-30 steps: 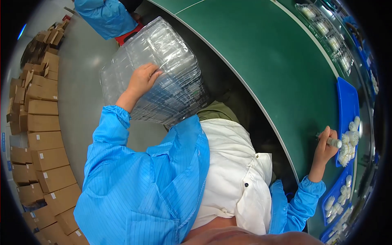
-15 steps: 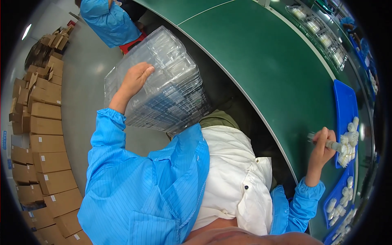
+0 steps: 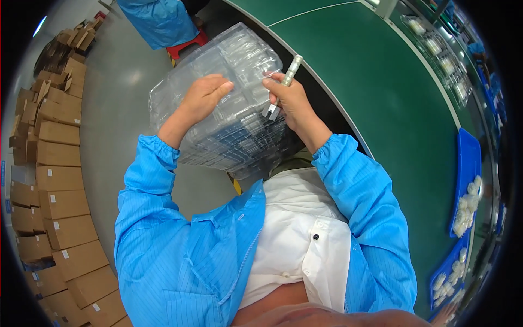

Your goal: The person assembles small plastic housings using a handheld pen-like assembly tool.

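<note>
A stack of clear plastic trays (image 3: 223,125) in shiny plastic wrap (image 3: 239,71) leans in front of my lap, left of the green table. My left hand (image 3: 208,97) lies on its upper face, fingers curled and thumb pressed in, closed on the wrap; the exact pinch is partly hidden. At the stack's right edge, my right hand (image 3: 291,97) grips a utility knife (image 3: 291,72), slim and pale with a squared silver end. The knife stands tilted, its silver end pointing down toward the stack's side. Whether it touches the wrap I cannot tell.
The green table (image 3: 348,82) curves along my right. Blue trays (image 3: 462,158) with small white parts (image 3: 466,210) lie at its far edge. Cardboard boxes (image 3: 62,174) are piled along the left. Ahead, a person in blue (image 3: 158,22) sits on a red stool (image 3: 188,44).
My right hand has swung left from beside the blue tray to the wrapped stack, carrying the knife. My left hand stays on the stack. The view has shifted slightly.
</note>
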Demonstrator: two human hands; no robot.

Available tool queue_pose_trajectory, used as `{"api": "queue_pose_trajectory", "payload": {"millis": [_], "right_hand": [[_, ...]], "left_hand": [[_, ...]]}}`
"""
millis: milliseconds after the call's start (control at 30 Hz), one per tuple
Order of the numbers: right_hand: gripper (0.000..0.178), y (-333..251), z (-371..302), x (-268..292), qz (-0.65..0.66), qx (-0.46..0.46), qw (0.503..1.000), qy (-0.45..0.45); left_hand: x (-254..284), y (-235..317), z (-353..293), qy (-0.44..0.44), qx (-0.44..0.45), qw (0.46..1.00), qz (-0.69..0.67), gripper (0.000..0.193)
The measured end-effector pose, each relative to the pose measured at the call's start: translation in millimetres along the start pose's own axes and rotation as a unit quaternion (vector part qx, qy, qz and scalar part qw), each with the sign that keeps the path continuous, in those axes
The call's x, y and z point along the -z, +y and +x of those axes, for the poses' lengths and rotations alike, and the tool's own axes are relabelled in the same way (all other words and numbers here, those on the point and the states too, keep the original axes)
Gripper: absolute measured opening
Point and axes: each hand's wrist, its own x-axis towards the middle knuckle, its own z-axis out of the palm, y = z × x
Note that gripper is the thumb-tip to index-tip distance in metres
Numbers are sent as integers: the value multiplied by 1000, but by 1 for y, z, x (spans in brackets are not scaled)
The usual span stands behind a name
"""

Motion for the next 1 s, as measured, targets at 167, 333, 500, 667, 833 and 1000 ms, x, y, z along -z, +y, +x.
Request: {"api": "queue_pose_trajectory", "payload": {"millis": [167,333,500,667,833,1000], "right_hand": [[35,1,4,-10,30,-19,999,-25],[37,-6,4,-6,31,-29,997,-64],[37,-10,-2,-6,17,-21,998,-64],[30,-11,0,-2,-17,-33,997,-74],[37,-6,5,4,-14,-26,995,-92],[20,-5,6,-3,2,-22,999,-45]], "left_hand": [[-1,-4,0,1,7,1000,-1,31],[-3,-9,0,-15,11,1000,10,31],[-1,-1,0,-14,24,1000,6,32],[0,-5,1,-23,25,999,-7,33],[4,-10,3,-47,59,997,-21,33],[-2,-2,3,-29,25,999,0,32]]}}
